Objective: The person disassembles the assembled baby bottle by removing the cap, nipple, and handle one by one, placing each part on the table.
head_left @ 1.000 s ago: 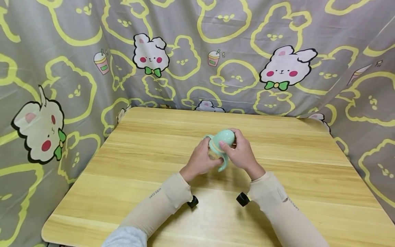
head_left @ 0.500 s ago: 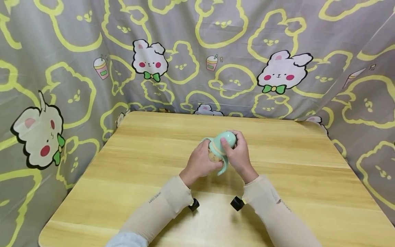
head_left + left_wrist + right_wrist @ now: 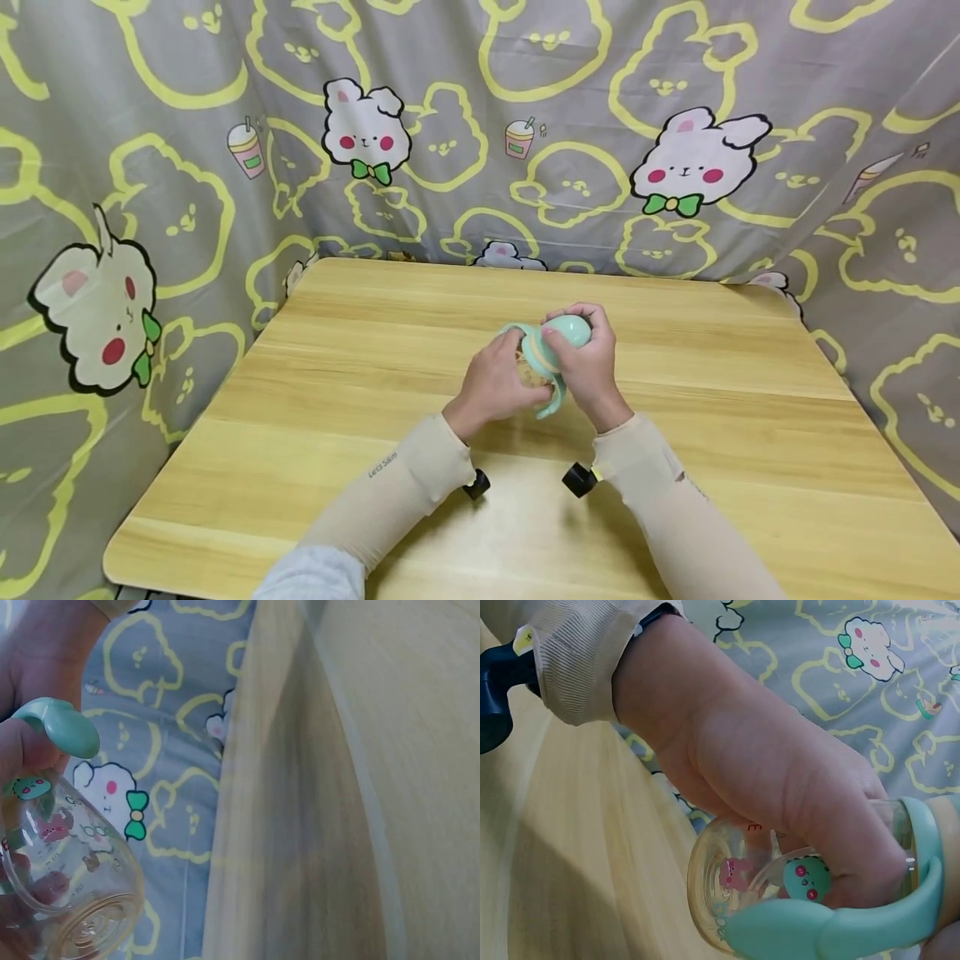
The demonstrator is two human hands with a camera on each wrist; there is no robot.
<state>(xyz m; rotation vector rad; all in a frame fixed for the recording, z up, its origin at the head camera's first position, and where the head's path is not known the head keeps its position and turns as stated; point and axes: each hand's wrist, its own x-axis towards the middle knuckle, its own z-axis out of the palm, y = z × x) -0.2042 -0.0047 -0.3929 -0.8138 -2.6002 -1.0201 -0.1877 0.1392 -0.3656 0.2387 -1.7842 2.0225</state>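
Observation:
Above the middle of the table, in the head view, both hands hold a baby bottle tilted to the upper right. My left hand point(image 3: 495, 379) grips its clear, amber-tinted body point(image 3: 529, 370). My right hand point(image 3: 588, 358) holds the mint-green domed cap point(image 3: 573, 329), thumb on the near side. Two mint handles point(image 3: 553, 402) curve out from the collar. In the left wrist view the bottle's round base point(image 3: 97, 926) and cartoon prints show, with fingers seen through the wall. The right wrist view shows the left hand point(image 3: 780, 765) around the body, beside a handle point(image 3: 832, 926); the cap is mostly cut off there.
The wood-grain table point(image 3: 337, 367) extends around the hands. A grey curtain point(image 3: 450, 50) with yellow outlines and rabbit heads surrounds its back and sides. A small black camera point(image 3: 579, 479) sticks out from the right sleeve, another point(image 3: 477, 483) from the left.
The bottle and both hands have shifted a little to the right, and the cap end leans further right. The right fingers have moved round the cap. The head view has tilted slightly.

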